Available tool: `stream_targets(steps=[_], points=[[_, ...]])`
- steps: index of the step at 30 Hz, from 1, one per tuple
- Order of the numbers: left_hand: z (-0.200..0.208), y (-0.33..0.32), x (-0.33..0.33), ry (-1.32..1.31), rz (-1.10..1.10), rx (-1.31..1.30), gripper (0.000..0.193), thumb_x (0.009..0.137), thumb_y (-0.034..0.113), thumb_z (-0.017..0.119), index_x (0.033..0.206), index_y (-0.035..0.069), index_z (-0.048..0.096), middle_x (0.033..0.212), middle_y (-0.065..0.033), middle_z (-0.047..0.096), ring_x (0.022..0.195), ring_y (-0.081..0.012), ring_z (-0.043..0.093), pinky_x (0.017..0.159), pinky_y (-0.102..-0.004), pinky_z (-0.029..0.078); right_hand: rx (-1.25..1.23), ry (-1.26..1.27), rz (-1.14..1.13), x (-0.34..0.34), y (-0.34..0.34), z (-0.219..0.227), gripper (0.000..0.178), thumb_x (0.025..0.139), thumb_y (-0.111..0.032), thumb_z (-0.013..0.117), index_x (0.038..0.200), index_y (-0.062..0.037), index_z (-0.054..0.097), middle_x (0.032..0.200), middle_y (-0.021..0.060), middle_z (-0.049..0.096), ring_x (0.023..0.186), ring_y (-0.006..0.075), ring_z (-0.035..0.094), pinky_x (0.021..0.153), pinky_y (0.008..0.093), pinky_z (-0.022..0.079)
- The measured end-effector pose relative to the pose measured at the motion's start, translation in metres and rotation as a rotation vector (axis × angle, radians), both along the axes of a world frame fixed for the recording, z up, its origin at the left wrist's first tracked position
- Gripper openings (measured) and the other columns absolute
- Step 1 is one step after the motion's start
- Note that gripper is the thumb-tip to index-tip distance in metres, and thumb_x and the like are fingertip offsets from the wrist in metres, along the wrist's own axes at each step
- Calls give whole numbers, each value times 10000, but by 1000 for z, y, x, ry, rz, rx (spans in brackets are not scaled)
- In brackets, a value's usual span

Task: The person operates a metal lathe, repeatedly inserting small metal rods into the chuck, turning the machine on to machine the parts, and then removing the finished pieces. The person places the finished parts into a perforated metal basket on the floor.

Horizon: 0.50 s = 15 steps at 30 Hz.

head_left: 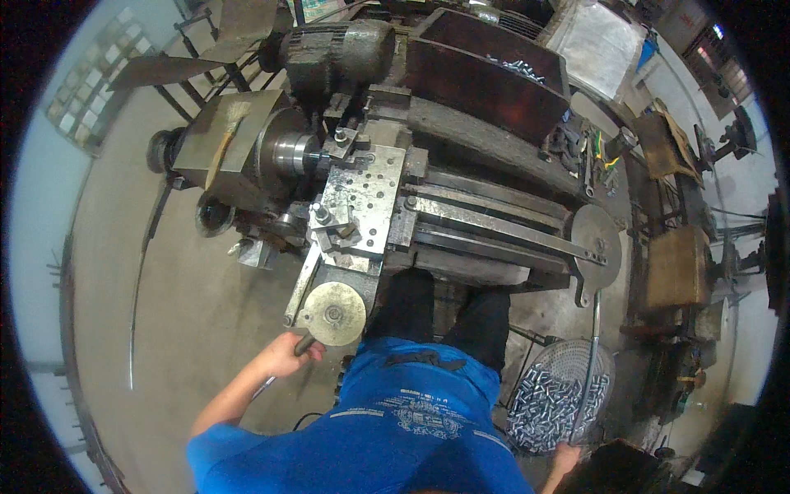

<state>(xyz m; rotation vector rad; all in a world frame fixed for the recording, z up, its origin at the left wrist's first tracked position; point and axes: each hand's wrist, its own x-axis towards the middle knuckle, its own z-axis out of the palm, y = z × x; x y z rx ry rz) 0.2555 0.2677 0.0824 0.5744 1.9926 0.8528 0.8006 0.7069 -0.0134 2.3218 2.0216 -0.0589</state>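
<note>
My left hand (288, 354) is closed round the dark handle (305, 342) of a round metal handwheel (336, 313) at the front of a lathe. Below that hand a thin shiny rod (263, 388) sticks out. At lower right, my right hand (564, 458) is closed at the bottom end of a long metal lever (594, 337), which runs up to a round disc (596, 247). Under the lever stands a basket (576, 352) full of small shiny metal cylinders (547, 405). The lathe's chuck (290, 154) faces a drilled tool plate (362, 202) with tool posts (325, 216) clamped on it.
A brush (225, 148) lies on the headstock (197, 140). Behind the lathe are a motor (337, 53) and a dark red box (485, 86) with metal pieces (518, 67). Wrenches (589, 165) lie at right, near a brown panel (679, 267). A long thin rod (138, 305) slopes down at left.
</note>
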Motion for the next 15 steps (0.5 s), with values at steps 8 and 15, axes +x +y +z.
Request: stream_targets(steps=[8, 15], points=[[4, 0, -1, -32, 20, 2, 321, 694, -40, 447, 952, 19, 628, 853, -87, 673, 853, -175, 644, 798, -299, 485, -33, -39, -81, -6, -5, 2, 372, 626, -317, 602, 854, -24, 615, 865, 186, 620, 808, 403, 588, 710, 468, 466], [4, 1, -2, 1, -13, -1, 333, 675, -38, 443, 951, 10, 622, 859, -97, 672, 861, -184, 644, 804, -302, 483, -40, -36, -18, 18, -2, -15, 408, 640, -346, 606, 830, 14, 581, 867, 246, 621, 826, 423, 591, 730, 494, 466]])
